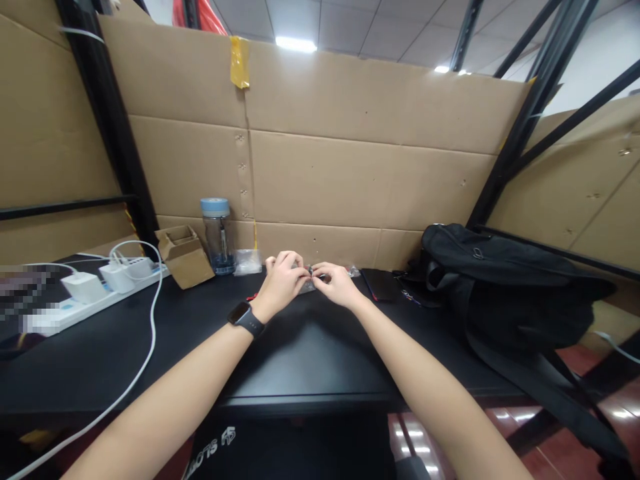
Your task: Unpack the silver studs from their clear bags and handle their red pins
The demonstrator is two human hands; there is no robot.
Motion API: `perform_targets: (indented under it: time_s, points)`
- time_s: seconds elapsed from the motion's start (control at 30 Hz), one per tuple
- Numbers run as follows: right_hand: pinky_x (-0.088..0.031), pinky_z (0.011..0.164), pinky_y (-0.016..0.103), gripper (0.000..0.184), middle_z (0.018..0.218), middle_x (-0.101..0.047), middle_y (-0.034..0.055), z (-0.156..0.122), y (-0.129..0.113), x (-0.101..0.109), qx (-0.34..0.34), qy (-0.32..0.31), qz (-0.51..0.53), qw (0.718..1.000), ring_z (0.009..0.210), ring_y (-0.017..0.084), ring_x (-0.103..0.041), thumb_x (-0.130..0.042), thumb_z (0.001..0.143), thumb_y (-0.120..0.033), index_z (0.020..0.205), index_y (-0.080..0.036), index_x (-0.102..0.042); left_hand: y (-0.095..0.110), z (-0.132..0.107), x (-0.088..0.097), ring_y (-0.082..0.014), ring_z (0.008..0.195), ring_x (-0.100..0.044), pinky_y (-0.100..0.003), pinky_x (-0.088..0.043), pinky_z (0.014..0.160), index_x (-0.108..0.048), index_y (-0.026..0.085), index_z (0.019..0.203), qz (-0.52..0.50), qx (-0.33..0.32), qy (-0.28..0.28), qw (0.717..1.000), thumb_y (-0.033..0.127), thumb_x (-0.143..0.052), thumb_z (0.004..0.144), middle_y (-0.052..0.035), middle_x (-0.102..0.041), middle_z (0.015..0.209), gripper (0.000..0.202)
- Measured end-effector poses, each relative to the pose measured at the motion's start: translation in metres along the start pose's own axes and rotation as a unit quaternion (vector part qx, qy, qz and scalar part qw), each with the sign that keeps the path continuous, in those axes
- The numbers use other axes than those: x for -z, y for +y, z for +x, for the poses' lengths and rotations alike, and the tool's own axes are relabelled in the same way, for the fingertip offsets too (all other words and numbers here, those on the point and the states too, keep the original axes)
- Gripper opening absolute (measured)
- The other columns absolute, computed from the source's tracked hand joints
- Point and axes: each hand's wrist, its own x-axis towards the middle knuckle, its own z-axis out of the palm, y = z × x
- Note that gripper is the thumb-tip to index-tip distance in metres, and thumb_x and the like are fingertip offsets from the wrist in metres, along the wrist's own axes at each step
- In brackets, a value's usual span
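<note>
Both of my hands meet over the middle of the black table [310, 353], near its back edge. My left hand [286, 279], with a dark watch [245, 319] on the wrist, is closed in a pinch. Facing it, my right hand [336, 283] pinches too, its fingertips almost against the left ones. Between the fingertips is something small, mostly hidden and too tiny to name. Just below the fingers shows a bit of clear plastic [309, 287]. A small red thing [253, 297] lies partly behind my left hand.
On the left stand a power strip [133, 283] with white chargers and a cable, an open cardboard box [186, 260] and a blue-lidded bottle [219, 237]. A clear plastic bag [248, 262] lies by the bottle. A black bag [505, 293] fills the right side. Cardboard panels [350, 180] wall the back.
</note>
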Motion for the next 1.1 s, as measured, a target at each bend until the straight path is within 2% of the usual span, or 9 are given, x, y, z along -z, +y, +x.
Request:
perform_targets:
  time_s: [0.23, 0.4, 0.57, 0.67, 0.77, 0.87, 0.97, 1.0, 1.1]
  points:
    - [-0.052, 0.069, 0.025, 0.011, 0.108, -0.071, 0.0074, 0.001, 0.008, 0.004, -0.003, -0.025, 0.012, 1.0, 0.095, 0.019, -0.068, -0.066, 0.083, -0.023, 0.081, -0.02, -0.075, -0.005, 0.0, -0.001, -0.0279, 0.112, -0.05, -0.045, -0.03, 0.091, -0.075, 0.025, 0.085, -0.024, -0.006, -0.023, 0.999, 0.031, -0.065, 0.091, -0.0077, -0.065, 0.106, 0.013]
    - [-0.051, 0.077, 0.028, 0.006, 0.106, -0.067, 0.007, -0.001, 0.004, 0.008, 0.03, -0.045, -0.035, 0.998, 0.097, 0.02, -0.066, -0.068, 0.077, -0.017, 0.073, -0.019, -0.072, -0.013, 0.003, 0.002, -0.0248, 0.105, -0.055, -0.042, -0.034, 0.091, -0.07, 0.026, 0.103, -0.076, 0.061, -0.04, 0.994, 0.04, -0.047, 0.099, -0.0067, -0.069, 0.108, 0.027]
    - [-0.049, 0.078, 0.028, 0.007, 0.097, -0.064, 0.005, -0.002, -0.001, 0.012, 0.056, -0.073, -0.043, 0.995, 0.095, 0.019, -0.063, -0.07, 0.079, -0.02, 0.073, -0.02, -0.072, -0.017, -0.003, -0.004, -0.0287, 0.116, -0.051, -0.046, -0.035, 0.098, -0.073, 0.03, 0.1, -0.126, -0.003, -0.152, 0.98, 0.054, -0.055, 0.092, -0.0052, -0.068, 0.119, 0.031]
    - [-0.048, 0.076, 0.027, 0.006, 0.09, -0.059, 0.0022, -0.001, 0.0, 0.016, 0.045, -0.053, -0.05, 0.996, 0.083, 0.016, -0.061, -0.07, 0.076, -0.017, 0.071, -0.02, -0.071, -0.015, -0.005, -0.005, -0.0301, 0.117, -0.05, -0.047, -0.035, 0.099, -0.075, 0.029, 0.095, -0.125, -0.02, -0.178, 0.976, 0.053, -0.06, 0.088, -0.006, -0.069, 0.115, 0.029]
    - [-0.047, 0.075, 0.026, 0.006, 0.089, -0.057, 0.0012, 0.0, 0.002, 0.021, 0.026, -0.035, -0.053, 0.998, 0.08, 0.014, -0.059, -0.07, 0.074, -0.015, 0.071, -0.019, -0.071, -0.017, -0.002, -0.001, -0.0304, 0.118, -0.051, -0.046, -0.037, 0.099, -0.074, 0.032, 0.101, -0.127, -0.033, -0.186, 0.974, 0.053, -0.064, 0.086, -0.0052, -0.07, 0.115, 0.028]
    - [-0.047, 0.075, 0.026, 0.005, 0.089, -0.059, 0.0013, 0.001, 0.003, 0.025, 0.012, -0.061, -0.064, 0.996, 0.079, 0.014, -0.059, -0.072, 0.072, -0.016, 0.069, -0.019, -0.071, -0.032, 0.003, 0.006, -0.0268, 0.116, -0.054, -0.041, -0.039, 0.098, -0.071, 0.032, 0.11, -0.13, -0.021, -0.159, 0.978, 0.049, -0.057, 0.092, -0.0049, -0.07, 0.116, 0.029]
    - [-0.046, 0.077, 0.026, 0.005, 0.088, -0.063, 0.0019, -0.001, 0.003, 0.027, 0.023, -0.128, -0.086, 0.988, 0.08, 0.015, -0.06, -0.075, 0.07, -0.016, 0.067, -0.019, -0.072, -0.063, 0.003, 0.01, -0.024, 0.102, -0.062, -0.037, -0.043, 0.093, -0.074, 0.028, 0.099, -0.083, 0.052, -0.119, 0.988, 0.041, -0.049, 0.096, -0.0056, -0.074, 0.106, 0.028]
    - [-0.046, 0.077, 0.026, 0.006, 0.087, -0.064, 0.0021, -0.001, 0.002, 0.028, 0.027, -0.152, -0.093, 0.984, 0.08, 0.016, -0.061, -0.076, 0.069, -0.015, 0.066, -0.019, -0.072, -0.074, 0.001, 0.009, -0.0251, 0.099, -0.063, -0.037, -0.044, 0.091, -0.075, 0.027, 0.092, -0.05, 0.079, -0.127, 0.988, 0.04, -0.052, 0.093, -0.006, -0.075, 0.102, 0.026]
    - [-0.045, 0.07, 0.025, 0.007, 0.078, -0.067, 0.0012, -0.004, 0.004, 0.029, 0.011, -0.236, -0.097, 0.967, 0.073, 0.015, -0.062, -0.074, 0.068, -0.013, 0.065, -0.019, -0.073, -0.102, -0.01, 0.002, -0.0279, 0.094, -0.067, -0.036, -0.045, 0.084, -0.076, 0.028, 0.081, 0.012, 0.143, -0.212, 0.967, 0.038, -0.062, 0.082, -0.0055, -0.076, 0.092, 0.018]
